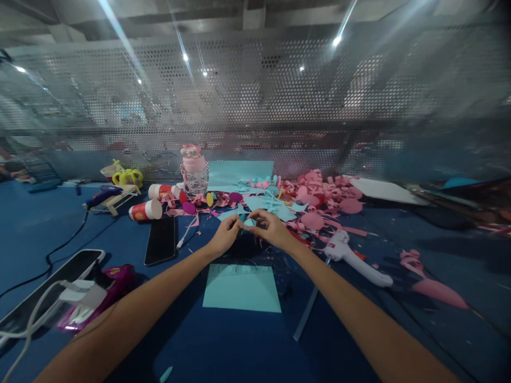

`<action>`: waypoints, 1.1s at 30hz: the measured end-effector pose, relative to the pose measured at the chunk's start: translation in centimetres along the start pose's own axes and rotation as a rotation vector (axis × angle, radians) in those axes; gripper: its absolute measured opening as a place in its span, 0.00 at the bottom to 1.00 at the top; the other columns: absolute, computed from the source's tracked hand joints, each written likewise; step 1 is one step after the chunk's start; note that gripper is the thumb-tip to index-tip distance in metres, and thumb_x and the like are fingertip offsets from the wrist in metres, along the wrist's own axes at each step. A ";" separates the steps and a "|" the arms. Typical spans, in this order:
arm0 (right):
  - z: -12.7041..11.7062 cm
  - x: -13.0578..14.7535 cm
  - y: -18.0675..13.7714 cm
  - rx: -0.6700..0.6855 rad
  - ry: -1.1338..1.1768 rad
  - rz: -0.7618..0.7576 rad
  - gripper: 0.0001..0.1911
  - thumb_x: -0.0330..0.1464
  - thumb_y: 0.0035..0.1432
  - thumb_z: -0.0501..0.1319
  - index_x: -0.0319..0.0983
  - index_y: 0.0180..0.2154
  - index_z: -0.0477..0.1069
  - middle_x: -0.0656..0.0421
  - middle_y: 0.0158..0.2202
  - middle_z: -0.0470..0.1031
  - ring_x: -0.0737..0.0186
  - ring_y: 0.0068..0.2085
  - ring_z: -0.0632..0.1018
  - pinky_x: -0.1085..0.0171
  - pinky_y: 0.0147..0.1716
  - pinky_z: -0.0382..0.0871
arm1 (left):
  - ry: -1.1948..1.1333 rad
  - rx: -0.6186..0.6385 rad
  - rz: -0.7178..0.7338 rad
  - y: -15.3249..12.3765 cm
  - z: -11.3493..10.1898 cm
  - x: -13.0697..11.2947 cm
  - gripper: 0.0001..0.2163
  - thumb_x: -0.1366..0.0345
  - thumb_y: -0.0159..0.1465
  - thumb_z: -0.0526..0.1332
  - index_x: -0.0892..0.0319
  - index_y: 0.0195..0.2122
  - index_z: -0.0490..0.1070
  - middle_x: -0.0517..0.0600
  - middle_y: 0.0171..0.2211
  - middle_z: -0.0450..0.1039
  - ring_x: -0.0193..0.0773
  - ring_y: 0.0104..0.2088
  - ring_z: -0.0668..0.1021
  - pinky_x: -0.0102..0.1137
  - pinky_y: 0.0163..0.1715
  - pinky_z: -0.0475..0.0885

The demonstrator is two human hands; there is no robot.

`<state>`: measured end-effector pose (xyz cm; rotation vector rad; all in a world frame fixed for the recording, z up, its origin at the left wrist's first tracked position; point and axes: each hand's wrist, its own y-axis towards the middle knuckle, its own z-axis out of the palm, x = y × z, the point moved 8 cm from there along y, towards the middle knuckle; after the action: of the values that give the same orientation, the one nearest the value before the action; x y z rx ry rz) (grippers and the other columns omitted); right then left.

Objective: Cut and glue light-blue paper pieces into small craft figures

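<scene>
My left hand (224, 235) is closed in a pinch, its fingertips meeting those of my right hand over the middle of the table. Thumb and forefinger of my right hand (273, 230) grip a small teal paper piece (250, 222). The left fingertips press at that piece's left side; its full shape is partly hidden by the fingers. Nearer to me lies a rectangular teal paper sheet (241, 290), flat below both hands. Teal paper scraps (271, 206) are spread just beyond the fingers. To the right of my right hand rests a white glue gun (357, 259) with a translucent glue stick (311, 315).
Pink paper cutouts (319, 194) pile up at the back right. At left are a phone (160, 242), paper cups (146, 210), a soldering-iron-like tool (104, 197) on a wooden stand and a power strip (51, 282). A clear bottle (195, 175) stands before the perforated metal screen (239, 96).
</scene>
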<state>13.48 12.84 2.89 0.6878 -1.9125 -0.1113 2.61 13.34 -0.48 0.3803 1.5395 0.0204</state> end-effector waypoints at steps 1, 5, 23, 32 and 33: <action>0.0 0.1 0.0 -0.011 -0.016 -0.010 0.15 0.38 0.46 0.63 0.38 0.36 0.65 0.63 0.26 0.66 0.70 0.24 0.68 0.69 0.23 0.64 | -0.031 -0.014 -0.014 0.0 -0.1 0.2 0.16 0.52 0.54 0.57 0.60 0.21 0.57 0.40 0.16 0.51 0.25 0.17 0.55 0.24 0.17 0.50; 0.0 0.3 -0.1 -0.039 -0.079 -0.037 0.16 0.38 0.44 0.65 0.39 0.35 0.65 0.63 0.27 0.68 0.68 0.26 0.70 0.68 0.27 0.64 | -0.129 -0.009 -0.081 0.1 -0.1 0.8 0.20 0.46 0.51 0.57 0.60 0.22 0.59 0.40 0.16 0.54 0.25 0.16 0.58 0.24 0.16 0.52; 0.1 0.8 0.1 0.136 0.000 0.054 0.16 0.44 0.46 0.61 0.38 0.29 0.63 0.64 0.21 0.66 0.68 0.20 0.68 0.68 0.19 0.61 | -0.178 0.153 -0.089 0.1 0.7 0.8 0.20 0.50 0.48 0.63 0.60 0.20 0.54 0.38 0.14 0.51 0.22 0.14 0.54 0.23 0.15 0.47; 0.3 2.0 -0.3 0.051 -0.475 -0.119 0.16 0.44 0.50 0.59 0.38 0.32 0.64 0.59 0.26 0.69 0.65 0.26 0.70 0.66 0.27 0.60 | -0.154 0.066 -0.030 -0.2 0.5 -0.9 0.22 0.49 0.47 0.62 0.61 0.18 0.53 0.40 0.17 0.51 0.25 0.19 0.56 0.23 0.19 0.55; 0.4 2.0 -0.3 0.060 -0.496 -0.143 0.15 0.44 0.52 0.58 0.38 0.32 0.64 0.58 0.26 0.69 0.64 0.27 0.70 0.66 0.28 0.60 | -0.161 0.062 -0.020 -0.2 0.5 -1.0 0.21 0.50 0.48 0.62 0.61 0.18 0.53 0.41 0.17 0.51 0.25 0.20 0.57 0.23 0.20 0.55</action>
<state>12.68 11.43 4.24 0.8983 -2.3434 -0.3423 3.01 12.73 0.45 0.4063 1.3870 -0.0723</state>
